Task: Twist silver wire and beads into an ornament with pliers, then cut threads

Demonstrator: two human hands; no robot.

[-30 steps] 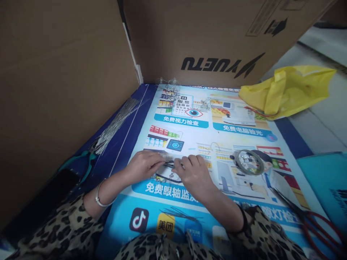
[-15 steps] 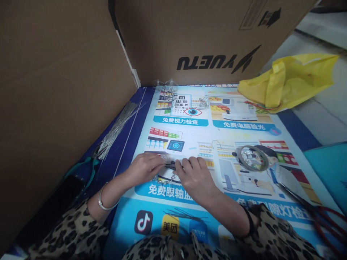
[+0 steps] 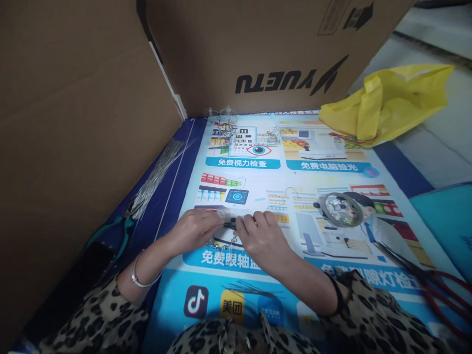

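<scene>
My left hand [image 3: 193,229] and my right hand [image 3: 260,236] meet over a printed poster mat [image 3: 295,196]. Both pinch a small dark wire piece [image 3: 230,224] between their fingertips. Thin dark wire loops with tiny beads [image 3: 224,242] lie just below the fingers. A silver bangle [image 3: 137,273] is on my left wrist, a dark band on my right. Loose dark wires [image 3: 250,290] lie on the mat close to my body.
Cardboard walls [image 3: 81,123] stand at left and back. A bundle of silver wires [image 3: 158,172] and teal pliers [image 3: 118,228] lie at left. A clear tape roll [image 3: 341,209], red-handled scissors [image 3: 438,290], a yellow bag [image 3: 387,103] and clear bead pieces [image 3: 221,115] are around.
The view has shifted slightly; my hands stay pinched together on the same small piece, barely moving.
</scene>
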